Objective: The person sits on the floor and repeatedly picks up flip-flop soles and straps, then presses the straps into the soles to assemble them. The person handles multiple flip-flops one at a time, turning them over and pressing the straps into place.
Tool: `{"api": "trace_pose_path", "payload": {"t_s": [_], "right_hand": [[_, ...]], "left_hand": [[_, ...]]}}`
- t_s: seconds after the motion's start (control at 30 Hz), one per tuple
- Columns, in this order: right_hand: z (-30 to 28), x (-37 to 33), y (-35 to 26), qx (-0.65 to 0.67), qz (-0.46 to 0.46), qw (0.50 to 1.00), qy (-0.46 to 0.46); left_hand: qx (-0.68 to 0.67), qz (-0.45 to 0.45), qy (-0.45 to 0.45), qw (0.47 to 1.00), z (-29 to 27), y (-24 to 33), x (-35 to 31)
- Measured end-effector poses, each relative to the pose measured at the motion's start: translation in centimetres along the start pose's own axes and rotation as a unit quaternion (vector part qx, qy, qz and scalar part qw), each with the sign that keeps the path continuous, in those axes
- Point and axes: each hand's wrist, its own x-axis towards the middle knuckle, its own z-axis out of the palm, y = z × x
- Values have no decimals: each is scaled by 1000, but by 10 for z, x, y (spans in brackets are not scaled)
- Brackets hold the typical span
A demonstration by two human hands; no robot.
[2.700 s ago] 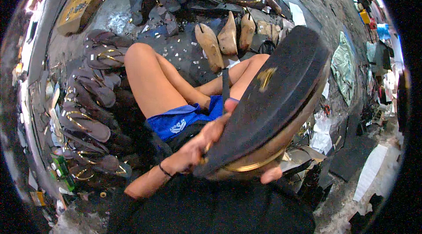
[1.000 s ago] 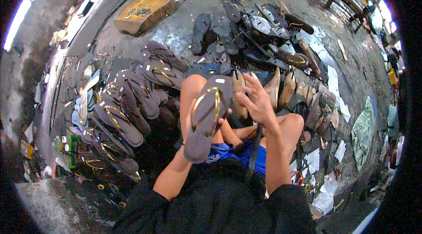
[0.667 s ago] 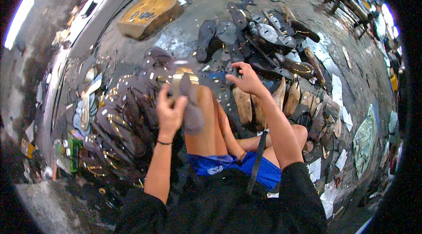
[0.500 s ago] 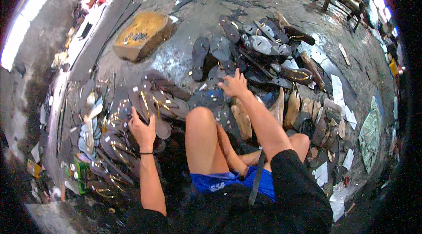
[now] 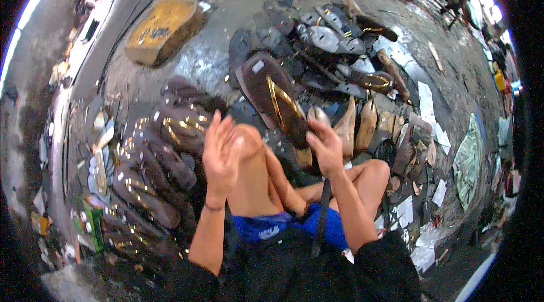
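The right hand (image 5: pixel 328 150) is grasping a brown thong sandal (image 5: pixel 256 85) by its near end, thumb and fingers closing on the edge, while the sandal is hanging tilted in the air ahead of the knees, its far end pointing away and up toward the left. A gold strap (image 5: pixel 276 98) is crossing its upper face, and a small white label (image 5: pixel 258 66) is sitting near the far end. The left hand (image 5: pixel 222 153) is staying free of any object, its fingers raised and loosely parted, slightly blurred, in front of the left knee (image 5: pixel 249 138). The person is sitting with bent legs in blue shorts (image 5: pixel 263 227). Just beyond the right hand, pale wooden shoe lasts (image 5: pixel 367 124) are standing close together. To the left, a crowded heap of brown sandals (image 5: pixel 152 204) with gold straps is covering the floor (image 5: pixel 241 4), and a green box (image 5: pixel 95 225) is lying at its outer side. Farther ahead, a pile of dark footwear (image 5: pixel 328 42) is spreading out, and at the upper left a thick wooden block (image 5: pixel 180 18) is bearing small dark pieces (image 5: pixel 152 34). On the right, white paper (image 5: pixel 426 100) and a crumpled pale-green sheet (image 5: pixel 467 160) are lying on the floor.
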Motion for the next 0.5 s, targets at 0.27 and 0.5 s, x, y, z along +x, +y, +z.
{"api": "trace_pose_path", "payload": {"t_s": [0.27, 0.5], "right_hand": [[-8, -175, -60, 43, 5, 987, -153], [-11, -198, -124, -211, -173, 893, -357]], "left_hand": [[92, 9, -289, 953, -9, 72, -67], [236, 90, -400, 881, -38, 110, -144]]}}
